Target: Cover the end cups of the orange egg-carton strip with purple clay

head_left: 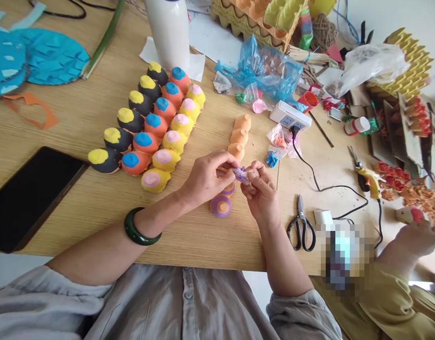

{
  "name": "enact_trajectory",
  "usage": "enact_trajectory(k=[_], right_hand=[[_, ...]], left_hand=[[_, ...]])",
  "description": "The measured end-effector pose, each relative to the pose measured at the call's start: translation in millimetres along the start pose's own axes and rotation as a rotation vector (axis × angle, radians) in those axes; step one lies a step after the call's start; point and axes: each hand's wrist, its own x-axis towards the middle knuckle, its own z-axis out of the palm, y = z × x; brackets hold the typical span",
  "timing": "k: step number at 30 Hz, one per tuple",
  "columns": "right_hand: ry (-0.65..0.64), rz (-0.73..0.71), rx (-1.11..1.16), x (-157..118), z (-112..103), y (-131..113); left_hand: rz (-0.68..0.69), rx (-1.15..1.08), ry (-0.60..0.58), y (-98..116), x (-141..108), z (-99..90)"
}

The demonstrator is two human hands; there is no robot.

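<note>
Between my two hands is a small clear plastic bag (pixel 241 175) with something purple in it. My left hand (pixel 212 177) pinches its left side, and my right hand (pixel 262 191) grips its right side. Just below my fingers lies a strip of orange egg-carton cups (pixel 239 137), running away from me. Its nearest cups (pixel 221 206) bear purple rings around orange centres; my hands hide its middle. Left of the strip stand rows of coloured cups: black with yellow tops (pixel 129 120), orange with blue tops (pixel 154 123), and yellow with pink tops (pixel 182 123).
Black-handled scissors (pixel 301 224) and a power strip (pixel 290 115) with a cable lie to the right. A white bottle (pixel 170 33) stands behind the cups. A dark tablet (pixel 35 196) lies at left. Beyond are a yellow glue gun (pixel 370 179) and another person's hand (pixel 412 241).
</note>
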Motion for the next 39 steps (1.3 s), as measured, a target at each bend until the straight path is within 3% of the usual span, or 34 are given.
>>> enact_trajectory(k=[6,18,26,28,33,34,36,39], right_hand=[[0.013,0.063,-0.040,1,-1,-6],[-0.060,0.141,0.012,8,-6,-5],[-0.167,0.154,-0.009,6,-9,-5],[-0.186,0.122,0.006,7,-11,-3],[-0.181,0.075,0.073,9,-14,3],[-0.176,0.071,0.077,9,-14,4],[-0.166,0.070,0.081,10,-14,5],[-0.143,0.095,0.107,10,-15,4]], left_hand=[[-0.001,0.092,-0.058,7,1,-1.8],[-0.282,-0.420,-0.165,7,2,1.0],[-0.279,-0.509,-0.393,5,3,-4.1],[-0.275,-0.502,-0.355,5,3,-3.4],[-0.191,-0.360,-0.042,-1,5,-3.7],[-0.180,-0.347,-0.053,-3,5,-4.7],[-0.225,-0.341,-0.192,-7,6,-7.2],[-0.280,-0.332,-0.235,-12,6,-9.9]])
